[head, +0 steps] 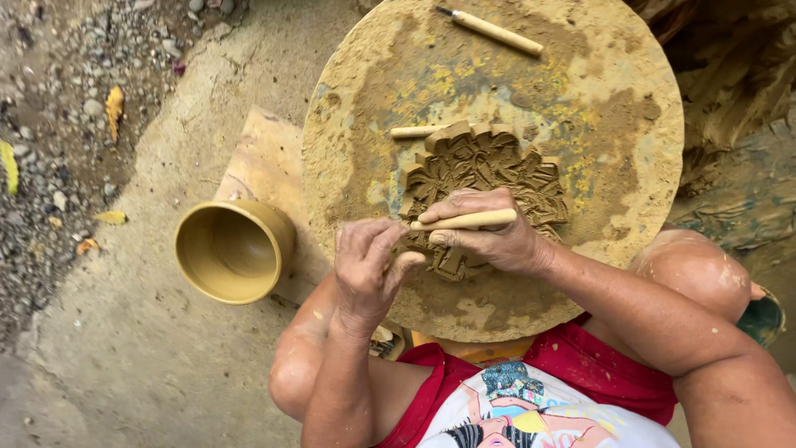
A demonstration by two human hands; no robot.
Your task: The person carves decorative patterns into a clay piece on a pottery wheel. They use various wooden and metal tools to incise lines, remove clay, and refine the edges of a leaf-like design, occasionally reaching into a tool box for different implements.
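Note:
A brown clay relief (485,170) with carved, leaf-like ridges and a notched edge lies on a round, clay-smeared work board (572,91). My right hand (489,236) rests on the near part of the relief and grips a pale wooden carving stick (464,220) lying sideways across the fingers. My left hand (369,265) is at the relief's near-left edge, fingers curled against the clay beside the stick's tip. Whether it pinches anything is hidden.
A second wooden stick (414,131) lies on the board by the relief's far-left edge. A third, dark-tipped tool (491,31) lies at the board's far side. A yellow-brown clay pot (232,249) stands on a wooden plank (265,162) to the left. Gravel and leaves cover the far-left ground.

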